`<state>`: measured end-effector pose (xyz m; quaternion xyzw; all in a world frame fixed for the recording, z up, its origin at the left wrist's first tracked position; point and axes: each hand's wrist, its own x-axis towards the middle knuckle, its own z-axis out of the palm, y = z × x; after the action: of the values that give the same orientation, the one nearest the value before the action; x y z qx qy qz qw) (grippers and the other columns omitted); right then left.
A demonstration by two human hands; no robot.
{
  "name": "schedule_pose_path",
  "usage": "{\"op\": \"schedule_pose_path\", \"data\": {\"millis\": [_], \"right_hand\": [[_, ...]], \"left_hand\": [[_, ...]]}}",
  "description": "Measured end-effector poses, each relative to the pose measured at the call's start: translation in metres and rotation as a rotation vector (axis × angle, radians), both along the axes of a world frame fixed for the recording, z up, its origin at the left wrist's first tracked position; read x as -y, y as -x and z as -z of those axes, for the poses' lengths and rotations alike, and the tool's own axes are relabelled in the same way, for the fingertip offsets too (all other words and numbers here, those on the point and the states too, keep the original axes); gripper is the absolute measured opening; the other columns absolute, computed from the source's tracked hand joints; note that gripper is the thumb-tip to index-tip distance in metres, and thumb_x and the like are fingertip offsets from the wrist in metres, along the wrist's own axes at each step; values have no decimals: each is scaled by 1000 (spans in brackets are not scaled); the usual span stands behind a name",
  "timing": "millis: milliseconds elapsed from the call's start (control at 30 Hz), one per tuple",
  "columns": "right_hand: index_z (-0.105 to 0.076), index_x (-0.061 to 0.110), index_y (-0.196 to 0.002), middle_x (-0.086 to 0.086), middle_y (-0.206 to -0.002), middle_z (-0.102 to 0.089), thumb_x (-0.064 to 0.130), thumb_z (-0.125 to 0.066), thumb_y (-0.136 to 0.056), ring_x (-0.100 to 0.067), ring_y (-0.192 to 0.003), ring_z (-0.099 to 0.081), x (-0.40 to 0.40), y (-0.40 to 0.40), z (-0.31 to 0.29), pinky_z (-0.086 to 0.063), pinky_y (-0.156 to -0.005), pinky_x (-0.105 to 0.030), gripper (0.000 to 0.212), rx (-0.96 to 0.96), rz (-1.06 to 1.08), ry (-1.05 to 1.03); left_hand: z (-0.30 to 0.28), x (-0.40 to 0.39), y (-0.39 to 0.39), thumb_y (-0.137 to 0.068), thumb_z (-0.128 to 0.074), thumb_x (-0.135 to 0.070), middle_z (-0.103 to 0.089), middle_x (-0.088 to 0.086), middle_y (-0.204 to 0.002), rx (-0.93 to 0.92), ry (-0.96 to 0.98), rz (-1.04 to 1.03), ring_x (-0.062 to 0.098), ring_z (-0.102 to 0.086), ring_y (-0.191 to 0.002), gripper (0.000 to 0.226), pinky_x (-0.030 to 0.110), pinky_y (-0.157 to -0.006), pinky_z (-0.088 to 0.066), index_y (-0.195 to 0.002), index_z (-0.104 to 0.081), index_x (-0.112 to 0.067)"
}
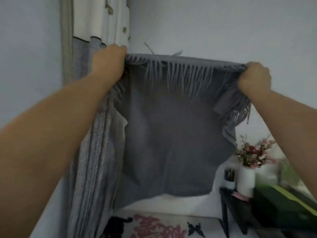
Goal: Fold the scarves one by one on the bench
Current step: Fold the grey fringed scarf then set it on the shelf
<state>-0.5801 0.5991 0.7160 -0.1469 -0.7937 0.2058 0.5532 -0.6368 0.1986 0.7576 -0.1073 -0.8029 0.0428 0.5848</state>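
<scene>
Scarf: we are holding a grey woven scarf with a fringed edge [171,134] up in the air in front of the pale wall, doubled over, its fringe hanging from the top edge and its lower edge hanging above the bench.
Left hand: our left hand [109,60] is clenching the top left corner of the scarf.
Right hand: our right hand [253,77] is gripping the top right corner, fringe spilling beneath it.
Blocking the view: the raised scarf is hiding most of the wall and the back of the bench.
Bench: a white cloth with pink flowers and black butterflies [159,225] is lying below the scarf.
Left side: a grey-and-white curtain [96,152] is hanging just behind our left arm.
Right side: a white vase of pink dried flowers [245,182] and a small pot of dark pens [229,179] are standing on a dark side table [228,203], beside blurred green cloth [283,200].
</scene>
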Motion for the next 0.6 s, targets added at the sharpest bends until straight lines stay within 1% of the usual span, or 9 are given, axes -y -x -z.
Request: {"op": "schedule_pose_path", "data": {"millis": [67,167,267,333,400,433,500,567,600], "right_hand": [[-66,2,-106,-28,-114,-63,-1,-48,-86,-44,-108,-60,-2,-30,14,-50,-93,-43,26,40,-8,-25],[-69,7,-102,-26,-105,-64,-1,-52,-85,-42,-97,-63,-11,-70,40,-52,-87,-42,25,116,-21,-59],[-63,12,-84,-18,-88,-59,2,-50,-88,-31,-74,-54,-20,-101,76,-47,-70,-37,17,335,-60,-224],[-61,16,-80,-16,-85,-60,6,-51,-89,-31,-71,-55,-28,-116,106,-46,-65,-36,17,494,-40,-369],[-61,19,-85,-15,-88,-61,8,-51,-91,-32,-76,-59,-35,-127,141,-49,-65,-37,15,619,-37,-457],[-60,18,-87,-14,-90,-61,8,-51,-91,-31,-76,-59,-36,-132,159,-50,-66,-37,14,676,-43,-468],[-55,10,-84,-16,-89,-60,6,-50,-92,-24,-68,-53,-36,-138,194,-48,-63,-36,11,822,-52,-441],[-54,6,-77,-16,-87,-61,4,-50,-93,-20,-63,-49,-33,-141,229,-50,-59,-40,17,961,-73,-407],[-54,7,-72,-15,-83,-61,6,-51,-93,-21,-62,-51,-32,-142,245,-52,-62,-42,21,1003,-82,-401]], "left_hand": [[10,3,-32,-88,-55,8,-59,32,-101,18,57,-51,48,-61,-90,12,47,-61,-41,-99,-57,3],[35,11,-72,-87,-57,2,-61,29,-105,131,107,-71,47,-62,-93,16,52,-69,-48,-101,-59,-3],[75,25,-107,-87,-59,-9,-63,23,-98,379,146,-41,41,-61,-90,8,45,-73,-48,-86,-53,-14],[108,35,-126,-88,-62,-19,-63,16,-95,540,196,-36,37,-60,-89,8,40,-75,-46,-85,-55,-17],[145,46,-137,-89,-63,-22,-57,9,-90,673,203,-51,32,-57,-87,8,39,-76,-46,-85,-56,-20],[164,54,-139,-91,-61,-21,-55,8,-91,722,185,-62,30,-55,-86,7,39,-77,-47,-86,-57,-18],[202,67,-139,-93,-58,-19,-61,13,-99,813,133,-91,30,-56,-89,8,38,-79,-47,-93,-63,-12],[242,71,-139,-93,-57,-14,-66,14,-105,939,103,-79,29,-58,-91,8,36,-81,-47,-95,-65,-12],[259,69,-143,-93,-56,-10,-67,12,-104,982,100,-68,26,-57,-90,8,35,-80,-47,-92,-63,-14]]}}
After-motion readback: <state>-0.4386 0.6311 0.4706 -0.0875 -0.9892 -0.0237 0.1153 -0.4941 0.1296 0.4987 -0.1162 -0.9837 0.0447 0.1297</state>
